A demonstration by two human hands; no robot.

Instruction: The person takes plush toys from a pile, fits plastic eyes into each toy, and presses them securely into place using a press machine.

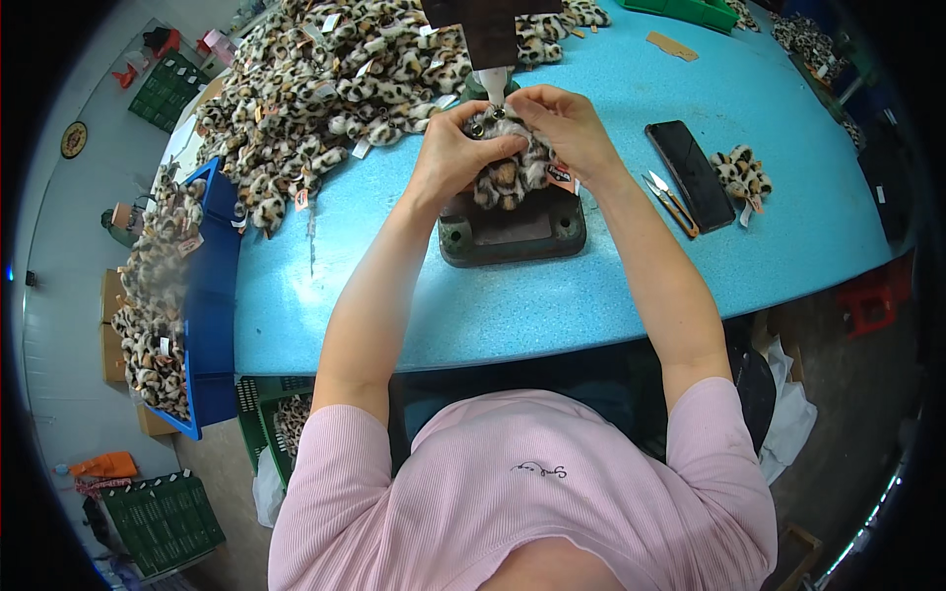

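Note:
Both my hands grip a small spotted plush piece (503, 182) under the head of a dark bench press (490, 39). My left hand (455, 153) closes on its left side, thumb across the fur. At the upper right of the plush, the fingers of my right hand (569, 128) pinch near the press's pale tip (492, 83). Two shiny round eyes show on the fur, close below that tip. An orange-and-white tag hangs by my right palm. Beneath the plush is the dark metal press base (512, 251), standing on the blue table (394, 315).
A big heap of spotted plush pieces (315, 89) covers the table's far left. A blue crate (212, 295) full of more stands at the left edge. To the right lie a black phone (690, 175), thread snips (672, 205) and a single plush piece (741, 175).

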